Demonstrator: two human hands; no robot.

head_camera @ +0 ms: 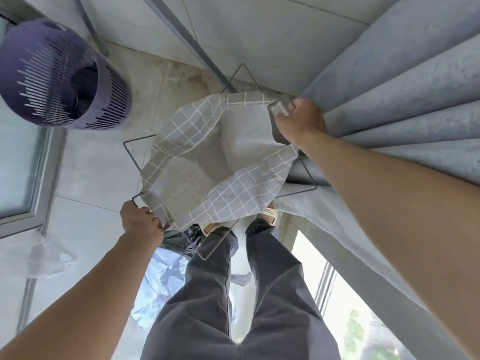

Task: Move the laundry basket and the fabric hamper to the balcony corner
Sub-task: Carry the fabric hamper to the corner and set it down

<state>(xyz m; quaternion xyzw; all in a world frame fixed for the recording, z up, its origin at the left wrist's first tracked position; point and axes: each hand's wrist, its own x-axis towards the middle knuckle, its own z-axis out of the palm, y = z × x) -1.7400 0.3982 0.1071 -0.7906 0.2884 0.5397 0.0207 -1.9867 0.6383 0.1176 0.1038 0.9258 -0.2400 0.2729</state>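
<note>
The fabric hamper (218, 162), grey cloth with a white grid pattern on a thin wire frame, hangs open-mouthed in front of my legs. My left hand (139, 216) grips its near-left corner at the wire. My right hand (298, 120) holds the far-right corner by the fabric loop. The purple slatted plastic laundry basket (59, 76) stands on the floor at the upper left, apart from the hamper, with dark clothes inside.
A grey-blue curtain (389, 100) hangs along the right, touching the hamper's right side. Two metal poles (192, 40) slant down to the tiled floor behind the hamper. A window frame (39, 178) is at the left; crumpled plastic and cloth (161, 276) lie by my feet.
</note>
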